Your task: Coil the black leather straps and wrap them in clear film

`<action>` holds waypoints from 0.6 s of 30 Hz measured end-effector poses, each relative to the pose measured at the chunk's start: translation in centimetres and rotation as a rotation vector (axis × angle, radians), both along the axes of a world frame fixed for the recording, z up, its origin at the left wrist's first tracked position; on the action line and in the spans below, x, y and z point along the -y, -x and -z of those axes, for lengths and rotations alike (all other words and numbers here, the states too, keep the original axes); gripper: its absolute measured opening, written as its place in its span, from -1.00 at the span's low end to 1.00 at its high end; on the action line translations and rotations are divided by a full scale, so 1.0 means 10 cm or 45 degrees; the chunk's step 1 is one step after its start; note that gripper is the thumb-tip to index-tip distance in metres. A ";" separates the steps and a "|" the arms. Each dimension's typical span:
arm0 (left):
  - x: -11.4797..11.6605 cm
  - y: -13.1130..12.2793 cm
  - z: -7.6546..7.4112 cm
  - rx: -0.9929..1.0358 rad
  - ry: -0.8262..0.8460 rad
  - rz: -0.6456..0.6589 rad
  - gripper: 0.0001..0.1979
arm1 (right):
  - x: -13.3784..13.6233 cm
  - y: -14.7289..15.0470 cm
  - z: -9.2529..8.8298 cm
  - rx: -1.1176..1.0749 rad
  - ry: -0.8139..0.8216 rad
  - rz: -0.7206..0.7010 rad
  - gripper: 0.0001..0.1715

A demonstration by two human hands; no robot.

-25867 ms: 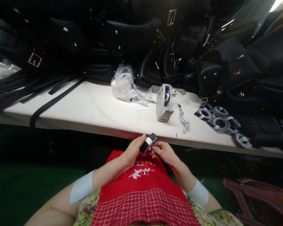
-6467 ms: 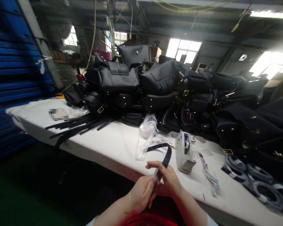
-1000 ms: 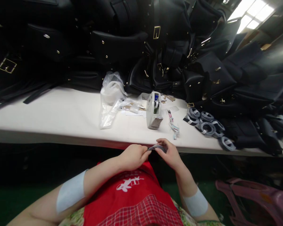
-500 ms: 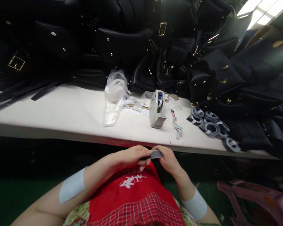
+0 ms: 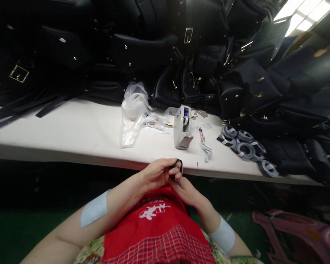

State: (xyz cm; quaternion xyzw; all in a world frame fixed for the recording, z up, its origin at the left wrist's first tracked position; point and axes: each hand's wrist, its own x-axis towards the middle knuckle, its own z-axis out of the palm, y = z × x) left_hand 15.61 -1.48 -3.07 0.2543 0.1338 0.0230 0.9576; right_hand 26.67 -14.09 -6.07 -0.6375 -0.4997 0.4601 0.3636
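Note:
A dark strap (image 5: 180,163), bent into a small loop, is held in front of my red apron near the table's front edge. My left hand (image 5: 158,173) is closed round it, with fingertips showing inside the loop. Just below, my right hand (image 5: 186,190) presses against the loop's lower side; its fingers are partly hidden behind my left hand. On the table beyond stands a grey tape dispenser (image 5: 180,134). Several coiled dark straps with white bands (image 5: 245,150) lie to the right.
Black bags with gold buckles (image 5: 143,51) are piled along the table's back. A clear plastic bag with white contents (image 5: 134,106), thread snips (image 5: 201,135) and paper scraps lie on the white table (image 5: 93,132). Loose black straps (image 5: 49,104) lie left. A pink plastic stool (image 5: 297,231) stands lower right.
Both hands have turned the strap from a flat, sideways hold into an upright loop. My left hand has risen towards the table edge, and my right has moved left, beneath it.

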 end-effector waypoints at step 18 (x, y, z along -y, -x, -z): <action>0.16 0.15 0.04 -0.113 -1.036 0.277 -0.36 | 0.18 -0.77 -0.37 0.351 -0.097 0.580 -0.65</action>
